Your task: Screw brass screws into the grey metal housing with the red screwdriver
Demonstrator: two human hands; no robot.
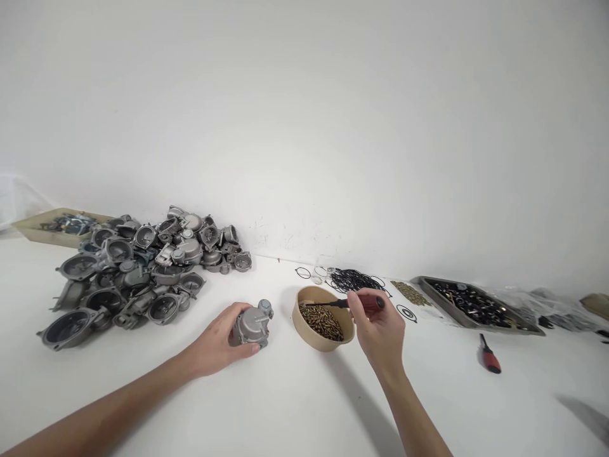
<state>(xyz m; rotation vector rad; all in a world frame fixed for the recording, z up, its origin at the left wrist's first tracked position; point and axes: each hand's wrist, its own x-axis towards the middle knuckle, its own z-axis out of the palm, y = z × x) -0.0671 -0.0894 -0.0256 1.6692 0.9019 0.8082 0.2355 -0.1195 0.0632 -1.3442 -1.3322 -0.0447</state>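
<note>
On the white counter (295, 406), the left hand (216, 343) gripped a small grey cast-metal housing (252, 325), just left of a tan round bowl of brass screws (323, 317). The right hand (378, 330) held a red-handled screwdriver (354, 303), its shaft lying leftward over the bowl. Farther back-left lay a heap of grey housings (137, 266).

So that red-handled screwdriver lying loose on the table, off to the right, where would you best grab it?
Probably by the red handle, from straight above. The screwdriver lies flat on the white table with bare surface around it; the handle is its thickest part and points toward the person, while the dark shaft is thin.
</note>
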